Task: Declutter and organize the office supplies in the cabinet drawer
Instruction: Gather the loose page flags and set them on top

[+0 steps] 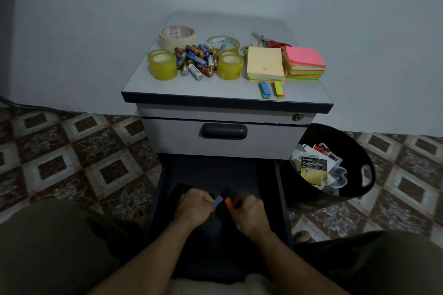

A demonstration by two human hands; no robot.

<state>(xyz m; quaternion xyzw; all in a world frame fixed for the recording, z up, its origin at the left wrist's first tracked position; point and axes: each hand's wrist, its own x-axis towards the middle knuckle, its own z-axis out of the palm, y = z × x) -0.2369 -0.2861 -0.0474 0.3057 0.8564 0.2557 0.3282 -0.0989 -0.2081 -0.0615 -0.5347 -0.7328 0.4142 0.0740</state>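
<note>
The lower drawer of a grey cabinet is pulled out towards me, its inside dark. Both hands are over it. My left hand pinches a small blue sticky-tab pad. My right hand pinches a small orange tab pad right beside it. On the cabinet top lie tape rolls, a pile of batteries, sticky-note stacks, a pink-topped stack and two coloured tab pads.
A black bin with torn packaging stands on the floor right of the cabinet. The upper drawer is closed. Scissors lie at the back of the cabinet top. My knees frame the drawer on both sides. Patterned tile floor lies all around.
</note>
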